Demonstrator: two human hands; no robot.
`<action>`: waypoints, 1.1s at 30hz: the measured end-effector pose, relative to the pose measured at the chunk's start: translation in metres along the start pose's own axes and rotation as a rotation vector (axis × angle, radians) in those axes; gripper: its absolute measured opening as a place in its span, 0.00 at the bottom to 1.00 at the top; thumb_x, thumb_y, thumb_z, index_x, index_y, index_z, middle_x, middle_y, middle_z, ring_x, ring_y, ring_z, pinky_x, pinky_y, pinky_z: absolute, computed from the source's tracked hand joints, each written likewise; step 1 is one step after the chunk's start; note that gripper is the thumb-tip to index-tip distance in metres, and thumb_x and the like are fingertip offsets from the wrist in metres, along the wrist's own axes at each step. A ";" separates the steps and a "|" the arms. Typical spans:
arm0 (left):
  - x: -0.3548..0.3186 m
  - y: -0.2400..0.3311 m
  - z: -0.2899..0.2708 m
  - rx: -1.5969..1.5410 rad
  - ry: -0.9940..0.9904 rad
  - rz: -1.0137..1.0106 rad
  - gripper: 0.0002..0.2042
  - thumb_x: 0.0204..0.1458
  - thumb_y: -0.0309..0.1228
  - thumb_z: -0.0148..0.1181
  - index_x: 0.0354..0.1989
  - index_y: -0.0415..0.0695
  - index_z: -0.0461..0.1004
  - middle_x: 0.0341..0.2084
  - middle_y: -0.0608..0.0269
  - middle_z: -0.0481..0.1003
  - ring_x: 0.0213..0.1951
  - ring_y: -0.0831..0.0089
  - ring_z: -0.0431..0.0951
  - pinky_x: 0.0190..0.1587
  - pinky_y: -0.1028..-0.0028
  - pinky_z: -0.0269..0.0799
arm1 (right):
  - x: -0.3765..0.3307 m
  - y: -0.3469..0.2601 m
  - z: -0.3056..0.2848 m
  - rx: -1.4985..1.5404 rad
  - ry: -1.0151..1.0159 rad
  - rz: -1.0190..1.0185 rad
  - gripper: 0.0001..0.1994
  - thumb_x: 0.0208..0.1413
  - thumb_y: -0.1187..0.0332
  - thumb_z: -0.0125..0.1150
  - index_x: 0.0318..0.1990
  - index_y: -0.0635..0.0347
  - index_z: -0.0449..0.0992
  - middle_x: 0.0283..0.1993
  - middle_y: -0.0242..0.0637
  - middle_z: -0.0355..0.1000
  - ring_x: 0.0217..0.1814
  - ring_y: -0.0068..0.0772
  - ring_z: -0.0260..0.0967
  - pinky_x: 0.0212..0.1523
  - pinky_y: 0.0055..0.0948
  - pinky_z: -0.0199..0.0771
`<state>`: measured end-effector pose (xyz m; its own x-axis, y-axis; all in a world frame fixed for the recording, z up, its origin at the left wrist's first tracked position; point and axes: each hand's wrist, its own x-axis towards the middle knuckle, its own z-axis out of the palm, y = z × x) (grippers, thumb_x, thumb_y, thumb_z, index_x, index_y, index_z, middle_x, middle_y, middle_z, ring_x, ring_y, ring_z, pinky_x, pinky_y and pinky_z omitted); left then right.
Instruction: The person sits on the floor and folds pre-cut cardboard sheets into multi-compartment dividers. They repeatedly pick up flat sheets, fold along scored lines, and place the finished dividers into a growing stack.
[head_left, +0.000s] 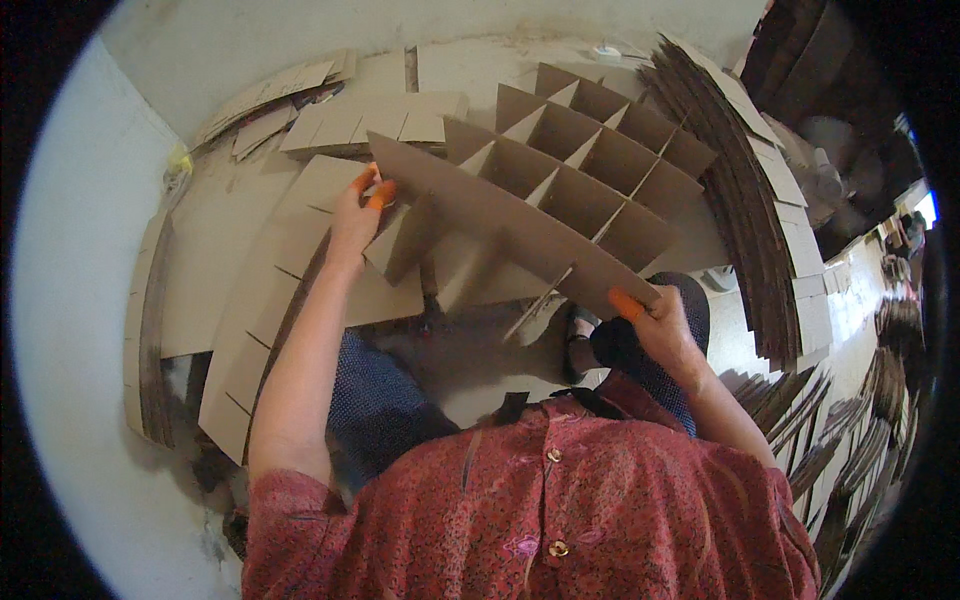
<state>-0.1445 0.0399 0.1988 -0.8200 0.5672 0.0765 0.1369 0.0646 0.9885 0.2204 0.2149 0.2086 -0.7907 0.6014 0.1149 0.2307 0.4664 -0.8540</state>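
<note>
A long brown cardboard strip [490, 215] stretches between my two hands, slanting down from left to right. My left hand [360, 205], with orange coverings on its fingertips, pinches the strip's left end. At the other end, my right hand [655, 315] grips the strip, an orange fingertip covering showing on its face. Behind the strip stands a cardboard divider grid [580, 150] of crossed pieces forming open cells. Its cross pieces meet the strip and some stick out below it. How far they sit in the strip's slots I cannot tell.
A stack of slotted cardboard sheets [270, 290] lies left of my left arm. Another slotted stack [375, 122] lies farther back on the table. A tall stack of strips [745, 200] stands on the right, with more cardboard bundles [850, 430] below it. A pale wall [80, 250] borders the left.
</note>
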 end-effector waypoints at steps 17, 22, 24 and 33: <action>-0.150 -0.039 0.040 0.677 0.136 0.449 0.08 0.44 0.27 0.66 0.33 0.40 0.77 0.26 0.53 0.76 0.28 0.53 0.76 0.31 0.65 0.72 | 0.028 -0.089 -0.013 -0.590 -0.375 -0.332 0.34 0.50 0.78 0.53 0.67 0.50 0.55 0.25 0.58 0.69 0.28 0.59 0.69 0.32 0.47 0.68; -0.145 -0.047 0.046 0.553 0.063 0.584 0.07 0.49 0.25 0.64 0.35 0.38 0.76 0.24 0.54 0.75 0.27 0.59 0.75 0.33 0.68 0.70 | 0.018 -0.066 -0.004 -0.667 -0.336 -0.324 0.30 0.49 0.79 0.52 0.64 0.57 0.59 0.26 0.54 0.69 0.26 0.58 0.68 0.31 0.44 0.68; -0.145 -0.043 0.045 0.403 0.115 0.521 0.10 0.51 0.26 0.63 0.41 0.38 0.75 0.31 0.55 0.76 0.33 0.62 0.76 0.38 0.69 0.70 | 0.017 -0.060 -0.006 -0.632 -0.327 -0.322 0.29 0.50 0.78 0.53 0.64 0.61 0.59 0.27 0.53 0.70 0.27 0.56 0.69 0.31 0.44 0.69; -0.094 -0.051 0.029 0.140 0.206 0.137 0.19 0.52 0.31 0.62 0.50 0.37 0.70 0.39 0.54 0.76 0.40 0.67 0.74 0.46 0.71 0.68 | 0.070 -0.099 0.021 -0.534 -0.019 -0.765 0.27 0.53 0.74 0.55 0.63 0.63 0.60 0.32 0.54 0.72 0.35 0.58 0.71 0.36 0.44 0.70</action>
<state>-0.0581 0.0065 0.1374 -0.8824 0.4006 0.2468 0.3174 0.1197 0.9407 0.1305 0.1968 0.2907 -0.8434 -0.0008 0.5372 -0.1301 0.9705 -0.2028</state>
